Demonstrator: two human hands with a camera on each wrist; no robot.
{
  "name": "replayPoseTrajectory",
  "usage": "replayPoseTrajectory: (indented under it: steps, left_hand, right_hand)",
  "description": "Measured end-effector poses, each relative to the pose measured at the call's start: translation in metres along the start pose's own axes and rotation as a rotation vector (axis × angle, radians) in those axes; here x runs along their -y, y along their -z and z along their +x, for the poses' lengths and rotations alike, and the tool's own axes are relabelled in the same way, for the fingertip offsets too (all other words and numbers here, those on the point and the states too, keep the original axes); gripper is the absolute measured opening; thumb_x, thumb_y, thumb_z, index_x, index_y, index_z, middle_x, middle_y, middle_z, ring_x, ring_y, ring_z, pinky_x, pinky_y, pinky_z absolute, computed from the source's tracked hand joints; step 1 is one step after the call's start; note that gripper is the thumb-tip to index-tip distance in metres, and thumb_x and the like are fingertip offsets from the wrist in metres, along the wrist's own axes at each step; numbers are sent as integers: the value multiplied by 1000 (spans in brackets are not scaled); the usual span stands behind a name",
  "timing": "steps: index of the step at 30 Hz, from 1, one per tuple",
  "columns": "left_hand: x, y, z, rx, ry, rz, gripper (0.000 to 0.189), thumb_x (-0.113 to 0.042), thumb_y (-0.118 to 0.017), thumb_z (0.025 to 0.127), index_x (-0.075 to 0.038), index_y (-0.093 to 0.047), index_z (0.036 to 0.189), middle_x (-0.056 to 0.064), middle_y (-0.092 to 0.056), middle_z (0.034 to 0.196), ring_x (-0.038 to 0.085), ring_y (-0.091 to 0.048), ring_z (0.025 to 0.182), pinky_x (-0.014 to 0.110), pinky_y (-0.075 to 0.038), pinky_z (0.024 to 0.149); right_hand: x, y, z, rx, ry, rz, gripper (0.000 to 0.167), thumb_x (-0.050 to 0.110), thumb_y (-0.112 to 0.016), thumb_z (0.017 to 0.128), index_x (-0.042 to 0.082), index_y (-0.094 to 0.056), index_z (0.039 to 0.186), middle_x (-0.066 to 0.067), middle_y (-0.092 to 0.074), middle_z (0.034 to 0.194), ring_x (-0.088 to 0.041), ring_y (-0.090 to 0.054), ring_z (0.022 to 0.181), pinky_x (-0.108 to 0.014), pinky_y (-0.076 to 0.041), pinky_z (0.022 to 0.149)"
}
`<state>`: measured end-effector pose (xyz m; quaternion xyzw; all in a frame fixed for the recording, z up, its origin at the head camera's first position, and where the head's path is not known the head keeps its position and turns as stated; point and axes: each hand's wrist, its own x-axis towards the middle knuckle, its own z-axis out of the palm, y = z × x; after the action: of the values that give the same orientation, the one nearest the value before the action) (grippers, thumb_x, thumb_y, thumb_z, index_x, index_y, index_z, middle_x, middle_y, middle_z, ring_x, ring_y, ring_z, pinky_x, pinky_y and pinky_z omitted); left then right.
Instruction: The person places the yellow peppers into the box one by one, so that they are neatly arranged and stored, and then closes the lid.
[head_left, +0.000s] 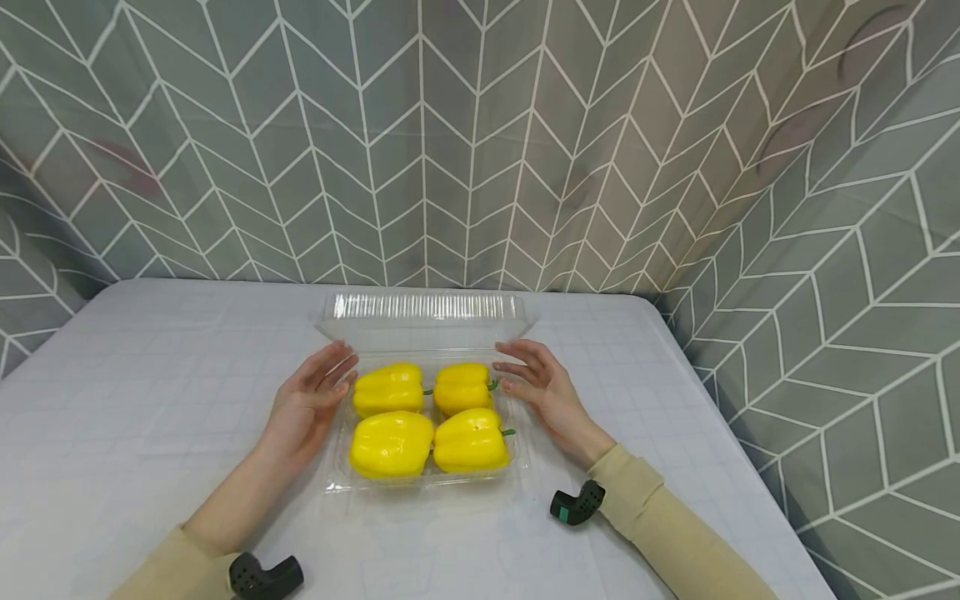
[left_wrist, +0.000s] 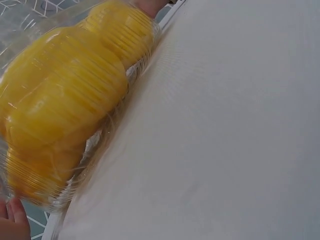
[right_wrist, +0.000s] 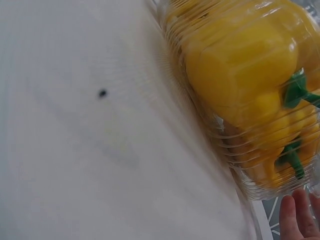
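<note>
A clear plastic clamshell box [head_left: 333,483] sits on the table with its ridged lid [head_left: 427,310] tipped back, away from me. Inside lie several yellow bell peppers [head_left: 392,445] in two rows, some with green stems [right_wrist: 295,92] showing. My left hand [head_left: 303,408] is at the box's left rear corner, its fingers loosely bent near the lid hinge. On the opposite side, my right hand [head_left: 551,400] has its fingers extended toward the right rear corner. In the right wrist view, the right fingertips [right_wrist: 287,205] are right at the box's ridged end.
A white cloth covers the table [head_left: 150,375], whose far edge meets a grey chevron-patterned curtain [head_left: 450,142]. More of this curtain hangs along the right side. Black wrist devices [head_left: 577,502] sit at both sleeve cuffs.
</note>
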<state>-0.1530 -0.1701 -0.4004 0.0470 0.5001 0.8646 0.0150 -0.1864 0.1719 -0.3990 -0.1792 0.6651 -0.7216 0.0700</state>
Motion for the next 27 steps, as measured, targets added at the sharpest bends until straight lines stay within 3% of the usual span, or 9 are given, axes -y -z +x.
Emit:
replayPoseTrajectory:
  steps: [5, 11, 15, 20, 24, 27]
  left_hand:
    - [0, -3, -1, -62, 20, -28, 36, 12, -51, 97, -17, -66, 114, -8, -68, 115, 8, -64, 111, 16, -53, 100]
    - [-2, -5, -3, -119, 54, -11, 34, 10, -49, 97, -19, -65, 109, -9, -72, 105, 5, -68, 101, 14, -54, 95]
    - [-3, -4, -4, -95, 60, -19, 33, 3, -41, 101, -19, -64, 110, -10, -68, 109, 7, -64, 105, 13, -50, 97]
    - [-7, -6, -4, -56, 122, -94, 22, -19, -41, 108, -18, -63, 112, -8, -64, 116, 9, -62, 113, 12, -48, 103]
    - [-11, -10, -5, -103, 156, 65, 16, -27, -50, 106, -21, -61, 117, -10, -63, 118, 4, -62, 112, 11, -49, 101]
    - [-14, -12, -8, -146, 188, 214, 29, -32, -51, 105, -20, -55, 131, -13, -61, 125, 1, -60, 114, 11, -47, 104]
  right_hand:
    - [0, 1, -1, -39, -54, -19, 51, -2, -64, 94, 3, -43, 140, -14, -46, 150, -26, -57, 126, -27, -54, 104]
    - [1, 0, -1, -99, -108, -33, 48, 2, -65, 92, 5, -47, 137, -10, -53, 142, -20, -58, 120, -30, -49, 108]
    - [2, 1, -1, -148, -112, -5, 41, 5, -56, 93, 6, -52, 134, -5, -57, 132, -20, -52, 120, -32, -45, 108]
    - [3, 1, -1, -171, -126, -5, 36, 20, -50, 101, 2, -53, 132, -6, -52, 138, -25, -47, 129, -42, -35, 119]
    - [4, -1, -2, -172, -118, 9, 38, 19, -54, 100, -1, -52, 132, -11, -52, 140, -29, -50, 129, -47, -35, 119]
    - [6, -2, -4, -172, -114, 11, 38, 14, -55, 99, -3, -52, 133, -14, -54, 139, -28, -52, 129, -46, -38, 119]
